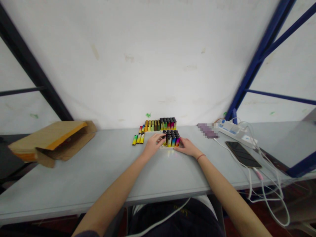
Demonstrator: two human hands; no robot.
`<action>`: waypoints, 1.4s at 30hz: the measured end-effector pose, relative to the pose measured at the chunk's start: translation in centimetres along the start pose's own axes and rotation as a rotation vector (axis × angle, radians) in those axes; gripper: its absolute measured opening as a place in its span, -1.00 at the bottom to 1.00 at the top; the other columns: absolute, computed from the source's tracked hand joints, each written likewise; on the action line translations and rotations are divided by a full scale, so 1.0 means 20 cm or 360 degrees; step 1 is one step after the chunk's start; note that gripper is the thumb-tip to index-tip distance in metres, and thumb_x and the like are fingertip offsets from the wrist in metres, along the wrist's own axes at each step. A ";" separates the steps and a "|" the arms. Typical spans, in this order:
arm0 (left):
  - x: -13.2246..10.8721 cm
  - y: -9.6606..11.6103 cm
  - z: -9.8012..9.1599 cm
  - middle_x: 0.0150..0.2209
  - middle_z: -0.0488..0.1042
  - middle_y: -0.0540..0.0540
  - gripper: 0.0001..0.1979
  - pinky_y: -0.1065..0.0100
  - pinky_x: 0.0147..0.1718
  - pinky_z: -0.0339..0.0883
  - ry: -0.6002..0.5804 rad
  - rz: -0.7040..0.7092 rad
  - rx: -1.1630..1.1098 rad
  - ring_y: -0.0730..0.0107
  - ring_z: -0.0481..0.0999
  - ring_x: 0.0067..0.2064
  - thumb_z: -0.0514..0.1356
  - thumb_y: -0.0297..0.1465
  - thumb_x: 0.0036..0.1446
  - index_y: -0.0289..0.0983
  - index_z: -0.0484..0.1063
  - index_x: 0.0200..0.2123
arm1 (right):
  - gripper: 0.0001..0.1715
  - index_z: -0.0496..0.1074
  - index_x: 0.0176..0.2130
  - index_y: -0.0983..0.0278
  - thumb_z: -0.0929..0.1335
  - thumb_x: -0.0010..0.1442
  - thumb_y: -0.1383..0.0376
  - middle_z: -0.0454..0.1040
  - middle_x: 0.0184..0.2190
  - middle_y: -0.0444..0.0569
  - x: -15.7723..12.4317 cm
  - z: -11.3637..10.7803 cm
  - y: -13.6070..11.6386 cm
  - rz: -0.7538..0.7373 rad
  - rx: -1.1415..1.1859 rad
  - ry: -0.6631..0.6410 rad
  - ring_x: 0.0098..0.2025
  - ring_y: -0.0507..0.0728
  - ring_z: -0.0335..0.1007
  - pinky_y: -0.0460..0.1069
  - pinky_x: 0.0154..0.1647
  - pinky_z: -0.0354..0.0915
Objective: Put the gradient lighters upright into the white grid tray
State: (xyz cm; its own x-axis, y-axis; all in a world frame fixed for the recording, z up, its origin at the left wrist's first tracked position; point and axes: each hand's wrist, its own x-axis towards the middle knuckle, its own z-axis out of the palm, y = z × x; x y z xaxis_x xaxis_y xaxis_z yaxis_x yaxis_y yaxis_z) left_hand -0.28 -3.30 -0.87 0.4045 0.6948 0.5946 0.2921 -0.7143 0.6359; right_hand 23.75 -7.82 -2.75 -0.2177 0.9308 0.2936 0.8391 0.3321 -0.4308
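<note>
Cupping a block of upright lighters (171, 138) from both sides, the hands are set low on the surface (103, 174). The left hand (154, 144) is curved against the block's near corner, though whether a lighter is gripped cannot be told; the right hand (186, 147) is laid open, its fingertips (176, 148) touching the front. A longer row of lighters (160, 125) is stood just behind, a few lighters (138, 139) are laid to the left, and a kraft envelope (49, 141), a phone (243, 154) and a power strip (232, 130) are placed well apart.
</note>
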 end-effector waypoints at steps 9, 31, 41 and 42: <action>0.01 0.00 -0.02 -0.15 0.53 -0.12 -0.74 0.28 -0.10 0.38 -0.0067 0.0193 0.0313 0.34 0.51 -0.19 0.04 -0.32 0.30 -0.23 0.47 -0.08 | -0.14 0.33 0.13 0.30 0.50 -0.08 0.01 0.51 -0.03 0.14 0.05 0.00 0.00 0.0099 0.0062 0.0074 0.01 0.34 0.41 0.16 0.05 0.27; 0.03 -0.13 -0.17 -0.05 0.50 -0.26 -0.70 0.12 -0.04 0.21 -0.0393 -0.0595 0.1290 0.03 0.40 0.03 0.07 -0.37 0.23 -0.24 0.49 -0.04 | -0.23 0.29 0.12 0.35 0.49 -0.05 0.19 0.52 -0.07 0.11 0.00 -0.05 0.07 0.0170 0.0344 0.0174 -0.13 0.23 0.46 0.10 -0.06 0.38; 0.05 -0.11 -0.11 -0.47 0.47 -0.02 -0.81 0.38 -0.36 0.30 -0.0094 -0.0726 0.0187 0.37 0.50 -0.42 0.00 -0.29 0.27 -0.26 0.28 -0.15 | -0.27 0.29 0.10 0.36 0.48 -0.03 0.21 0.52 -0.08 0.11 -0.01 -0.06 0.04 0.0165 0.0378 0.0161 -0.15 0.21 0.46 0.09 -0.07 0.38; 0.05 -0.11 -0.10 -0.53 0.42 0.03 -0.81 0.39 -0.41 0.28 -0.0072 -0.0757 0.0132 0.39 0.47 -0.48 0.01 -0.28 0.26 -0.25 0.27 -0.15 | -0.27 0.29 0.10 0.37 0.47 -0.03 0.21 0.52 -0.08 0.12 -0.01 -0.06 0.04 0.0172 0.0371 0.0160 -0.14 0.21 0.46 0.09 -0.07 0.38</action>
State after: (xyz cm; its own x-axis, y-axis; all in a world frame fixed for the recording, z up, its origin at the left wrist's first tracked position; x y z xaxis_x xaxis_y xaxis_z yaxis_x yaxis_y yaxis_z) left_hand -2.30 -0.94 -0.69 0.2458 0.9430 0.2242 0.5210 -0.3235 0.7898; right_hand 25.12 -7.90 -2.14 -0.0728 0.9469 0.3132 0.7148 0.2685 -0.6457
